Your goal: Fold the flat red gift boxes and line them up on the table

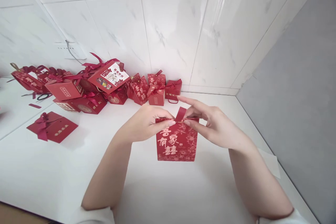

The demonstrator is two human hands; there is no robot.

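A red gift box with pale Chinese lettering and a floral print is upright in front of me, held at its top edge. My left hand pinches the top left of it between thumb and fingers. On the other side, my right hand pinches the top edge near the middle, its index finger stretched out. A dark red ribbon loop rises from the top between my fingertips. Whether the box's base touches the table cannot be made out.
Several red gift boxes with ribbons are heaped along the tiled wall. One red box lies apart at the left, near black scissors. A wall socket with a cable is behind. A grey panel bounds the white table on the right.
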